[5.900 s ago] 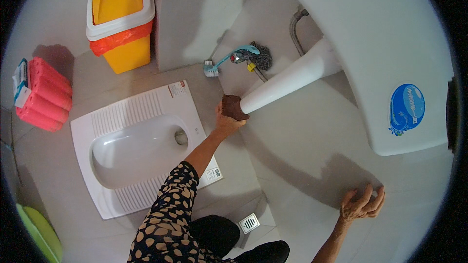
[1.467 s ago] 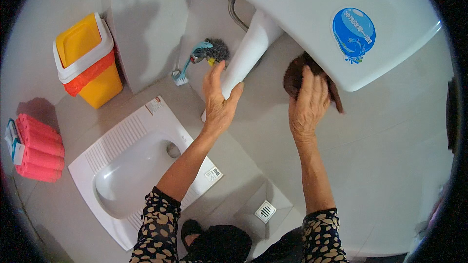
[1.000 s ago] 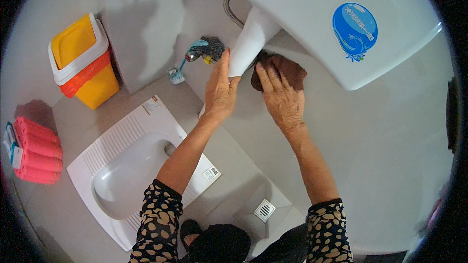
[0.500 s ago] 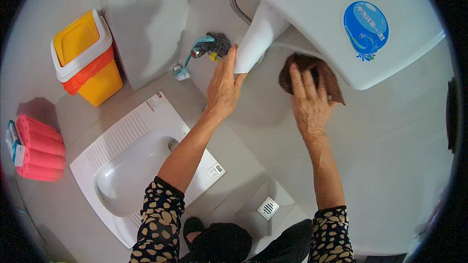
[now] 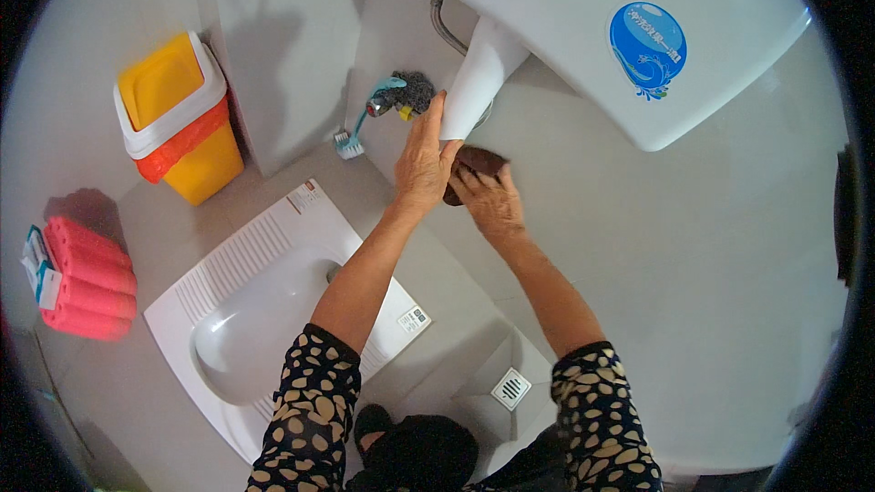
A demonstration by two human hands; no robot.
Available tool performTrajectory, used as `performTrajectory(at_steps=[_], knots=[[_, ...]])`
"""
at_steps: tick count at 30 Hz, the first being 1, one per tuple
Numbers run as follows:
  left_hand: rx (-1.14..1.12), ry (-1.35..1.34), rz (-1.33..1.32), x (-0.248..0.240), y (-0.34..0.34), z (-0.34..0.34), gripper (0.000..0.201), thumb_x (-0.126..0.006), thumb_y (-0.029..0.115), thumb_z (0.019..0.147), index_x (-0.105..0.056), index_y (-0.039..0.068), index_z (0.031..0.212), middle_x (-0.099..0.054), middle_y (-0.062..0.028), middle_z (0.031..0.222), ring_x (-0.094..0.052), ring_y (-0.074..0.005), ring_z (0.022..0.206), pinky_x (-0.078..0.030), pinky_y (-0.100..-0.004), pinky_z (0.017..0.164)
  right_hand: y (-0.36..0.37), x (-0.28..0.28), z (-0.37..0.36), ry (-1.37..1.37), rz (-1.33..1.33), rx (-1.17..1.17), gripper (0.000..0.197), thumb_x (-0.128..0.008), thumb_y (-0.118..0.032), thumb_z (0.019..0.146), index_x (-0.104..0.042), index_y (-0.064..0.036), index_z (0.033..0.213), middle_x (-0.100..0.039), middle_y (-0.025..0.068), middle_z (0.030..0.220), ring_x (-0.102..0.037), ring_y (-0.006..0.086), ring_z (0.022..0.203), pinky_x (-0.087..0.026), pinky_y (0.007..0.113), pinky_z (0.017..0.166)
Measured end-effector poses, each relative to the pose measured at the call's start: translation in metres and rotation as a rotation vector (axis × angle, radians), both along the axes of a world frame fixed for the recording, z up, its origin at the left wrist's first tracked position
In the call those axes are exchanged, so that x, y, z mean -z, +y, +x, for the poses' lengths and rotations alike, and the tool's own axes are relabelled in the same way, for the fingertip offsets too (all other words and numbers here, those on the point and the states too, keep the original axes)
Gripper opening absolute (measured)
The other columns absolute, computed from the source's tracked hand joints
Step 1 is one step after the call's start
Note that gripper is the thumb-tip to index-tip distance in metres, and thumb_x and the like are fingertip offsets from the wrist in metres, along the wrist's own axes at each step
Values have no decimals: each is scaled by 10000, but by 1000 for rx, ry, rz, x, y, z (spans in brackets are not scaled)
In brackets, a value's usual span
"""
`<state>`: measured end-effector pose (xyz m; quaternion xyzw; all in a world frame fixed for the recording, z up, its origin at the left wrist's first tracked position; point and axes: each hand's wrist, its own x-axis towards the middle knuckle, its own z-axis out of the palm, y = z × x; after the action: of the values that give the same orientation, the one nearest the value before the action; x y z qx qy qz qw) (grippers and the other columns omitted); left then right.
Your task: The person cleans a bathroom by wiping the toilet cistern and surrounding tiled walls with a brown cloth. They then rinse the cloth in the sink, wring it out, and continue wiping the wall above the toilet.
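Note:
My left hand [image 5: 425, 167] is at the lower end of a white plastic pipe [image 5: 481, 75], gripping it between thumb and fingers. Just to the right, my right hand [image 5: 493, 206] presses a bunched brown cloth [image 5: 481, 160] against the light grey tiled surface. Part of the cloth is hidden behind my fingers and the left hand. The pipe comes down from under a white cistern [image 5: 547, 0] with a blue round sticker. A grey scouring ball [image 5: 416, 91] and a light blue brush [image 5: 350, 145] are by a metal valve left of the pipe.
A white squat toilet pan [image 5: 228, 264] lies at lower left. Beyond it stand a yellow bin [image 5: 208, 164] with a red liner and a pink ribbed pack [image 5: 89, 278]. A floor drain [image 5: 510, 389] is near my feet. A bent grey hose [image 5: 440, 23] hangs behind the pipe.
My right hand has slid the brown cloth leftward, from under the cistern's corner to beside the pipe's end. The left hand stays on the pipe. The view has shifted slightly.

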<state>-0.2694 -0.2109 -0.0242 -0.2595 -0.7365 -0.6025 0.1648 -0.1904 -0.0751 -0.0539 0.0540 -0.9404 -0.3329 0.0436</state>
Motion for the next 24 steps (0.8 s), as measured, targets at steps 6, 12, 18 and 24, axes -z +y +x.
performTrajectory(at_steps=[6, 12, 18, 24], knots=[[87, -67, -47, -5, -17, 0, 641, -588, 186, 877, -255, 122, 1422, -388, -164, 1384, -401, -320, 1266, -370, -421, 1007, 23, -63, 82, 455, 71, 19, 444, -530, -213, 871, -490, -280, 1308, -507, -69, 1308, -513, 125, 1075, -234, 551, 966], [133, -94, -25, -7, -20, -1, 622, -607, 198, 866, -290, 105, 1394, -407, -163, 1367, -413, -321, 1257, -380, -426, 994, 25, -63, 86, 452, 28, 60, 485, -596, -201, 817, -500, -306, 1281, -533, -76, 1255, -512, 159, 1087, -308, 489, 934], [144, -48, -31, -5, -19, -6, 632, -626, 179, 849, -301, 109, 1386, -434, -157, 1336, -448, -328, 1216, -393, -437, 978, 7, 20, 14, 13, -19, 56, 508, -471, -250, 893, -363, -281, 1388, -300, -77, 1458, -248, 169, 1344, -170, 504, 1096], [149, -57, -6, -1, -16, -8, 648, -637, 164, 836, -300, 123, 1388, -432, -154, 1338, -447, -332, 1218, -391, -437, 984, -14, 67, -21, -173, 117, -34, 473, -459, -285, 899, -403, -233, 1366, -326, 0, 1444, -248, 222, 1355, -69, 537, 1109]])
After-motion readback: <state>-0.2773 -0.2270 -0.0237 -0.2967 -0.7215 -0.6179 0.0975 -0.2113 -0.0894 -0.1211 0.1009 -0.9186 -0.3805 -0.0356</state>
